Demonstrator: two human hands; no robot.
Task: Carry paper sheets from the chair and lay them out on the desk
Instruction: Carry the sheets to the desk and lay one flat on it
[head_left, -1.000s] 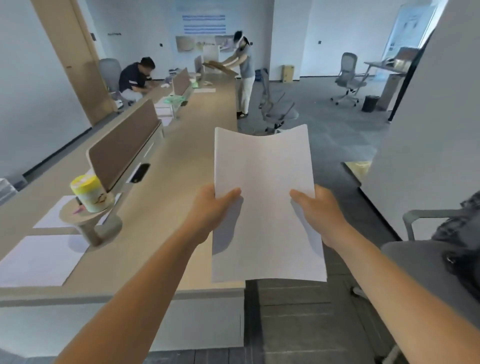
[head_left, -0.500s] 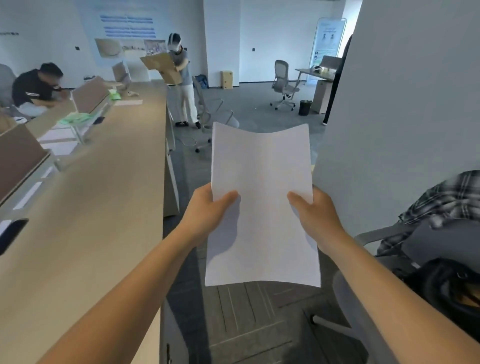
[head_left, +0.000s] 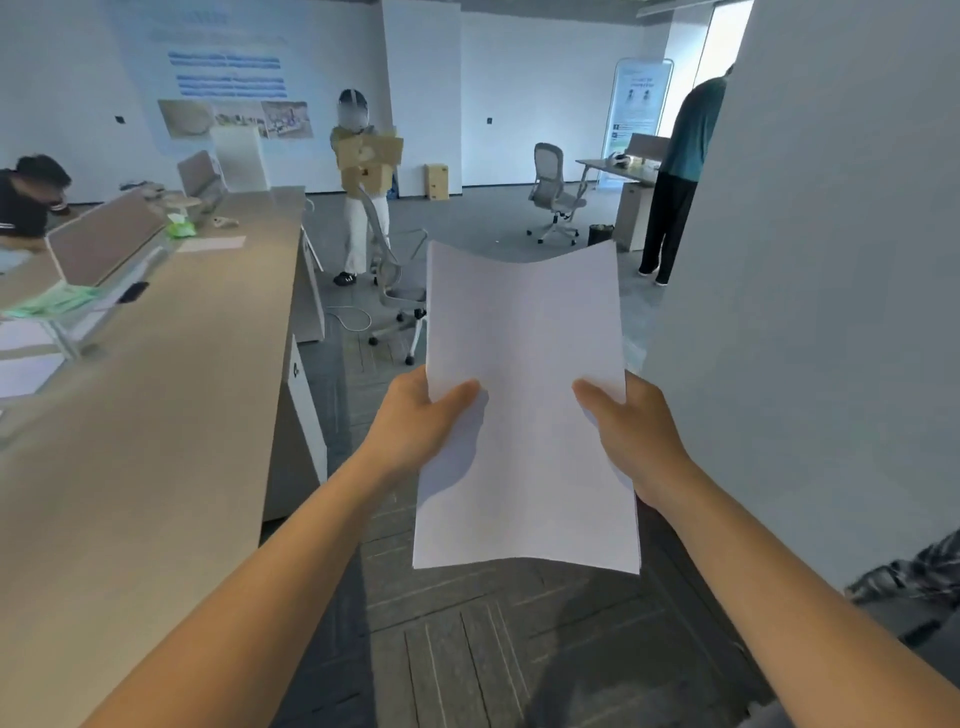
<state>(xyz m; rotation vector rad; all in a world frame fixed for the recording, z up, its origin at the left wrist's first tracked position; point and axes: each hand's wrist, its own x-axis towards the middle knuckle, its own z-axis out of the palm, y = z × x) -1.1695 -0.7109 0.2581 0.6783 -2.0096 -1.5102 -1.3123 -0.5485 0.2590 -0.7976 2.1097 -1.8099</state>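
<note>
Item held: paper sheets (head_left: 524, 395), white, blank on the face I see, carried in front of me over the grey floor (head_left: 467, 649), clear of the desk (head_left: 145, 415), which runs along my left. My left hand (head_left: 415, 415) is closed on the left edge of the sheets, thumb laid across the top face, fingers hidden beneath. My right hand (head_left: 631, 431) is closed on the right edge in the same way, thumb on top, fingers under the paper. The sheets sag a little between my two grips and the far edge curves upward at both corners; I cannot tell how many sheets there are. On the desk: a brown divider panel (head_left: 104, 239), a flat white sheet (head_left: 213, 243) near the far end, a green pack (head_left: 181, 227) just beyond it. Beside the desk, an empty grey office chair (head_left: 395, 280). Further back, a standing person holding a cardboard box (head_left: 369, 156), a seated person (head_left: 26, 202) at the far left, another standing person in a teal top (head_left: 685, 156) by a white partition wall (head_left: 805, 260) on my right. At my lower right, a patch of checked fabric (head_left: 919, 571).
</note>
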